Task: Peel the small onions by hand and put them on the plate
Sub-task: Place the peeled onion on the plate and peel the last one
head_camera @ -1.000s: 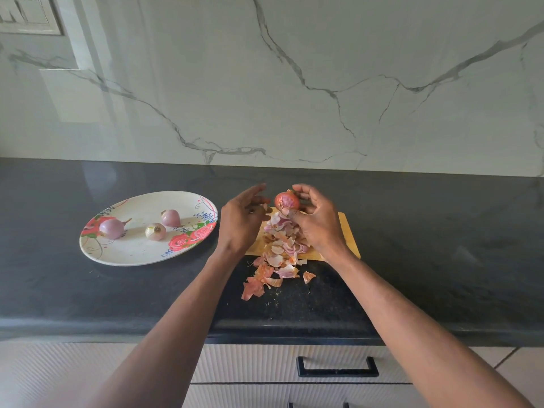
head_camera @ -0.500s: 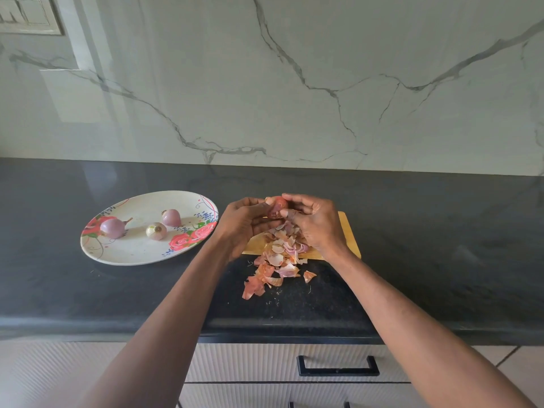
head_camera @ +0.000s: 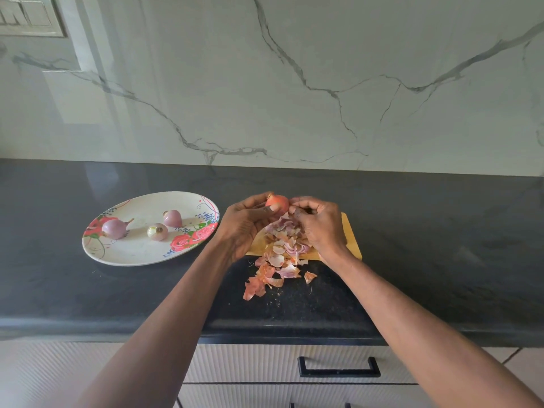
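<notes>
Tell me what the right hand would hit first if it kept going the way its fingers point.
The right hand has its fingers curled leftward toward the onion that the left hand grips. It would probably meet that onion first, almost at once; whether it already touches it is unclear.

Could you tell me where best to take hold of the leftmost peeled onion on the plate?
Probably by its round body: the leftmost peeled onion lies on its side, thin stem pointing right. Come from above, fingers on its near and far sides; the plate is shallow and leaves room.
</notes>
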